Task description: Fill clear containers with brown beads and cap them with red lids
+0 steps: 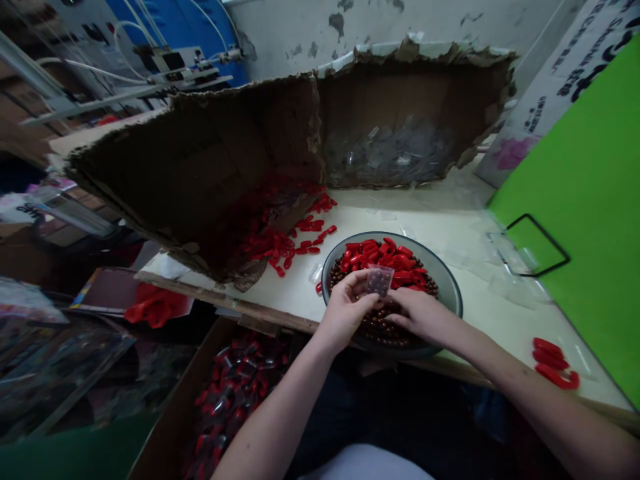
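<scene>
My left hand [349, 303] pinches a small clear plastic box [379, 281] between thumb and fingers. Several dark round beads show through the box's wall. Just to its right, my right hand [417, 313] reaches over the bowl, thumb apart from the fingers; its fingertips are close to the box and partly hidden. Below both hands stands a grey bowl [453, 293]. Glossy brown beads [387, 331] fill it, and a heap of red plastic caps [373, 250] lies on top of them toward the far side.
Behind stands a torn cardboard box [240, 147] on a pale table [370, 200]; red pieces [287, 247] spill from its left part, clear plastic pieces [395, 153] lie right. Lower left, a carton holds red-capped containers [237, 380]. A green panel [590, 200] borders the right; red pieces [553, 360] lie nearby.
</scene>
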{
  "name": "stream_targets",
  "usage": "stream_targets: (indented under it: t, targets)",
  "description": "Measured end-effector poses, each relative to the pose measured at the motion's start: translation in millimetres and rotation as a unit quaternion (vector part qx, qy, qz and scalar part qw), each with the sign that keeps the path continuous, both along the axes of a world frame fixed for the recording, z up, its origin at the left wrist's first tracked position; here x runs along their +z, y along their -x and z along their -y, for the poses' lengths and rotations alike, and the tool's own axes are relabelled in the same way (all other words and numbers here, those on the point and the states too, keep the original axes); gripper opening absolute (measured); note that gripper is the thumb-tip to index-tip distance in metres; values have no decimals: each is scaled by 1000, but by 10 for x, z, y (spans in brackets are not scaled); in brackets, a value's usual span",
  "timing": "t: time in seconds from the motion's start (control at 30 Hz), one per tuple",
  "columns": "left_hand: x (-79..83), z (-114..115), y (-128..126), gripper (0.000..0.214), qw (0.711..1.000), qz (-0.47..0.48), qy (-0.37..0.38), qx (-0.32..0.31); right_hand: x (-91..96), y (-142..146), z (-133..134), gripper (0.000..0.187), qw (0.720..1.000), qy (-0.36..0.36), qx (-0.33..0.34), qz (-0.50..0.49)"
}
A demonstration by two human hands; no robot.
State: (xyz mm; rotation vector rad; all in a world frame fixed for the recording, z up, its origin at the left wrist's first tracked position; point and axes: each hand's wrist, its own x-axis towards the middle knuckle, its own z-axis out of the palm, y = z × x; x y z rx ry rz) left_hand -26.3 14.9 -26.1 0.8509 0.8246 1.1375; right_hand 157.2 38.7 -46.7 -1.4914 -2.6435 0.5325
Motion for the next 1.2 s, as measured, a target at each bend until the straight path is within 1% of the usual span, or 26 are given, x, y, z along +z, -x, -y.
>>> stream_targets:
  t: [0.03, 0.1, 0.23, 0.3, 0.37, 0.43, 0.5, 0.57, 0.6, 0.67, 0.8, 0.87, 0.97, 1.03, 1.07, 1.13, 1.2]
  targets:
    - [-22, -3, 7, 40, 1000, -5, 0, 7, 3, 22, 3, 22, 999, 25, 18, -13]
    - [-58, -7, 19, 37, 1000, -15, 3, 17, 4, 55, -8, 21, 997, 59, 34, -33]
    - [-100, -2, 42, 34, 999, -29, -4, 22, 6, 21, -58, 15, 995, 73, 28, -68]
    - [-101, 2, 48, 34, 999, -32, -7, 24, 41, -49, -75, 16, 993, 74, 6, -96]
    - [-88, 6, 46, 33, 999, -35, -7, 25, 120, -125, -76, 19, 986, 73, -40, -148]
    - [-69, 9, 35, 31, 999, -39, -8, 19, 236, -168, -61, 21, 965, 54, -104, -236]
    - [-55, 10, 14, 30, 999, -45, -14, 10, 358, -148, -35, 24, 933, 7, -148, -329]
    - [-56, 12, -15, 29, 999, -49, -20, -1, 450, -65, -10, 23, 910, -44, -151, -385]
    - [-63, 13, -31, 30, 999, -50, -22, -4, 477, -9, 0, 23, 907, -58, -137, -395]
    - [-81, 18, -64, 32, 999, -47, -22, -8, 487, 104, 11, 23, 912, -58, -104, -393]
    - [-100, 35, -102, 30, 999, -28, -17, -20, 426, 218, 16, 33, 920, -7, -71, -385]
    - [-90, 42, -101, 30, 1000, -9, -11, -28, 412, 201, 15, 38, 918, 21, -64, -392]
    - [-73, 41, -77, 33, 998, 18, -6, -53, 421, 111, -1, 40, 913, 31, -86, -398]
    - [-71, 29, -45, 35, 997, 40, 6, -69, 415, 17, -27, 40, 916, 21, -111, -385]
    - [-72, 19, -24, 36, 996, 51, 12, -66, 401, -40, -45, 39, 922, 10, -123, -367]
    - [-74, -9, 25, 35, 997, 61, 12, -39, 342, -168, -89, 34, 944, -31, -144, -296]
    - [-71, -43, 78, 32, 998, 56, -5, -3, 257, -302, -134, 26, 965, -86, -155, -195]
